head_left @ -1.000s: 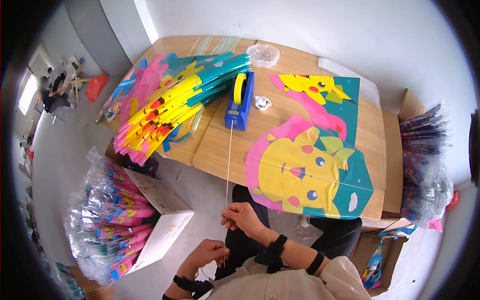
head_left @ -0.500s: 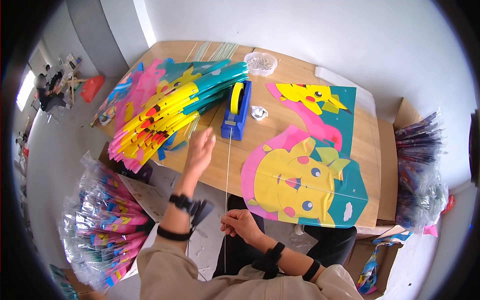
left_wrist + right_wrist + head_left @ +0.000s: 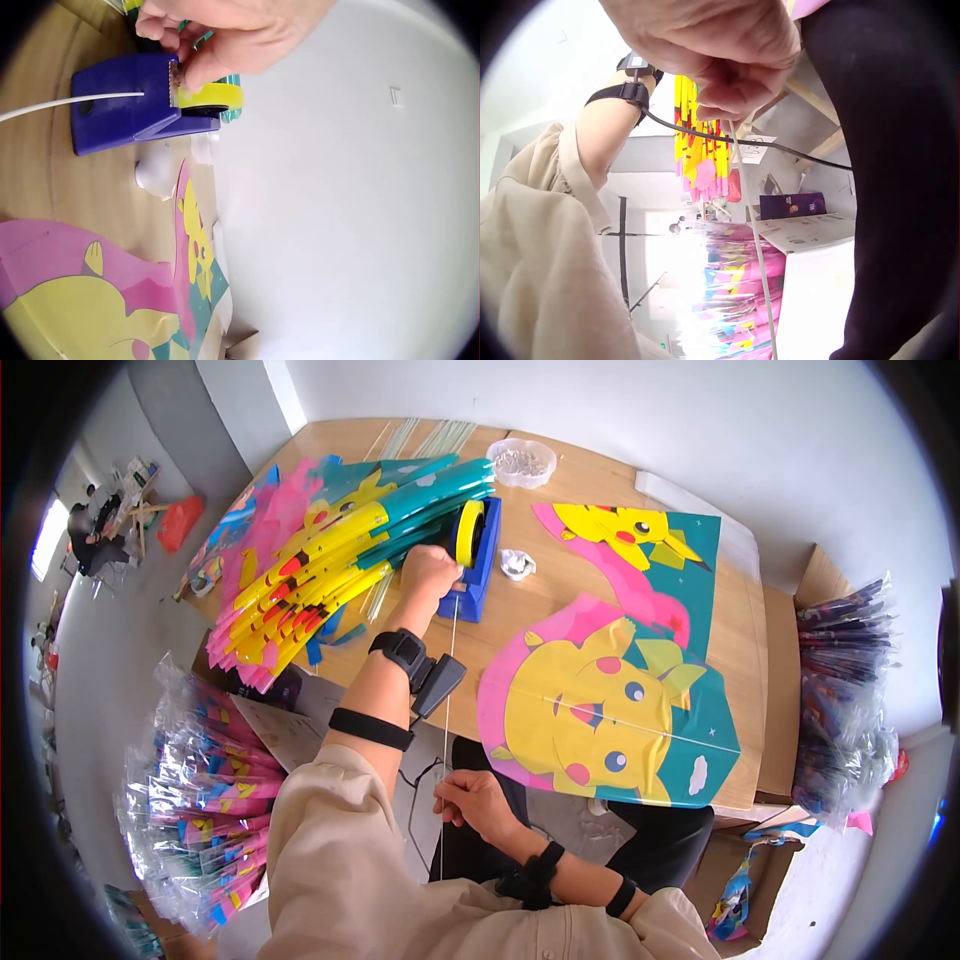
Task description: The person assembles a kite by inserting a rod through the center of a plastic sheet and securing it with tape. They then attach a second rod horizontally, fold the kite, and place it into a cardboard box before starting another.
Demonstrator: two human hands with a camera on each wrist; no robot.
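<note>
My left hand (image 3: pixel 430 572) is at the front of a blue tape dispenser (image 3: pixel 487 555) on the table. In the left wrist view its thumb and finger pinch the tape end at the serrated cutter, beside the yellow tape roll (image 3: pixel 221 95). My right hand (image 3: pixel 480 805), low over my lap, grips a thin white rod (image 3: pixel 759 255) with curled fingers. That rod runs up toward the dispenser, its far end overlapping the blue front in the head view. A printed sheet with a yellow cartoon figure (image 3: pixel 590 710) lies to the right, a thin rod across it.
Bundled yellow and teal sheets (image 3: pixel 330 570) lie left of the dispenser. A clear bowl of small white pieces (image 3: pixel 522 480) and a white tape-like roll (image 3: pixel 517 565) stand nearby. Plastic-wrapped bundles fill boxes on both sides (image 3: pixel 205 800). A dark cable (image 3: pixel 780 150) hangs near my right hand.
My left hand has left the rod's lower end near my lap and reached forward to the tape dispenser. My right hand keeps its grip on the rod.
</note>
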